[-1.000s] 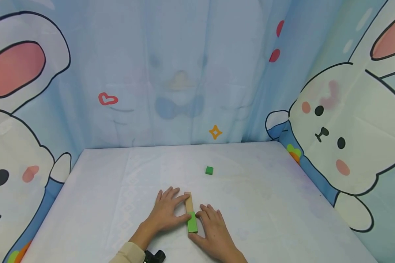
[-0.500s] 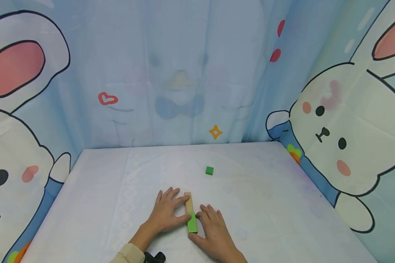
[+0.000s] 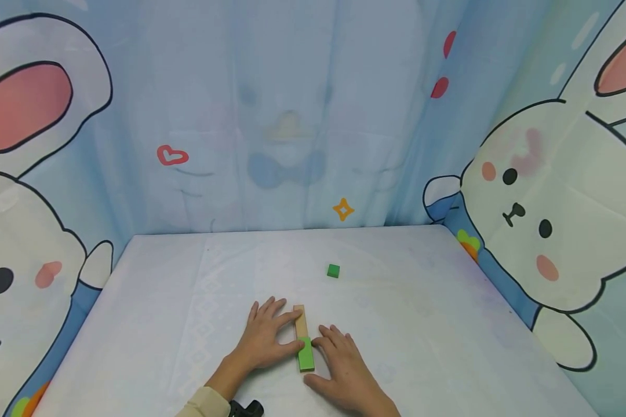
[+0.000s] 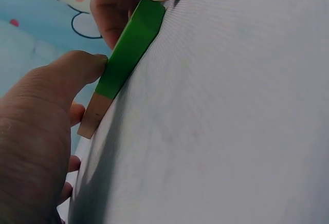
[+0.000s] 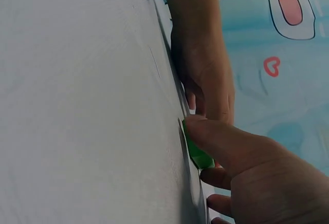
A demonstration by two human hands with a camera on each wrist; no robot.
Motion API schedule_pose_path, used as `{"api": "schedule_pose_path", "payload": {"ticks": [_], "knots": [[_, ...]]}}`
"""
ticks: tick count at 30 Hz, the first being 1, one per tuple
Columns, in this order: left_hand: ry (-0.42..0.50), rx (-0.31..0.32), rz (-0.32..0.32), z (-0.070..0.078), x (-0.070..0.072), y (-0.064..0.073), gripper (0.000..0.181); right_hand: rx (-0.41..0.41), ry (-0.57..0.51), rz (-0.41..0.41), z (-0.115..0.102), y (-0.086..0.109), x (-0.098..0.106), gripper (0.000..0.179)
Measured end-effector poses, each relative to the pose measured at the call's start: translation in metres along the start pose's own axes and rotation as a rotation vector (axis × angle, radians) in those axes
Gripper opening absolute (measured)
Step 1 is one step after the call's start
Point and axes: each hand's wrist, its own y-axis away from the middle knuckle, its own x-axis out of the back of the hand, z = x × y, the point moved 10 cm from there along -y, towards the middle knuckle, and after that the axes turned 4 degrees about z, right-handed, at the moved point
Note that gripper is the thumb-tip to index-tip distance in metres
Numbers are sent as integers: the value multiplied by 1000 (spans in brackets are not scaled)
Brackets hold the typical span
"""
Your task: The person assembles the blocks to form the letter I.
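A light green block (image 3: 306, 360) and a plain wood block (image 3: 301, 328) lie end to end in a line on the white-covered table. My left hand (image 3: 263, 339) is at their left side, thumb on the green block (image 4: 128, 54) and index finger by the wood block (image 4: 95, 116). My right hand (image 3: 344, 370) is to the right, index fingertip right at the green block's side. Its thumb lies just off the near end. In the right wrist view, the right thumb partly hides the green block (image 5: 200, 154). Both hands have their fingers spread and extended.
A small dark green cube (image 3: 333, 271) sits farther back on the white table (image 3: 188, 289). Blue curtains (image 3: 281, 87) with rabbit drawings hang behind and at both sides. A black device (image 3: 246, 409) is at the left wrist.
My right hand has shifted slightly right, its thumb drawing away from the green block's near end. The left hand and the blocks stay in place.
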Motion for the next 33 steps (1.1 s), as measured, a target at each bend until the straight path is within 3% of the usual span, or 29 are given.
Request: {"api": "schedule_pose_path", "payload": {"ticks": [5,17,25,33], "knots": [[2,8,-1,-1,-1,0,66,-12,-46,-39,2,0,2,61],[-5,-1,8,-2,0,0,65,-15,-111,-18,2,-1,15,48],[3,12,1,-3,-2,1,65,-65,-154,82,13,-6,30,27],[2,16,-1,-4,-2,0,66,-138,-120,184,23,-14,42,23]]}}
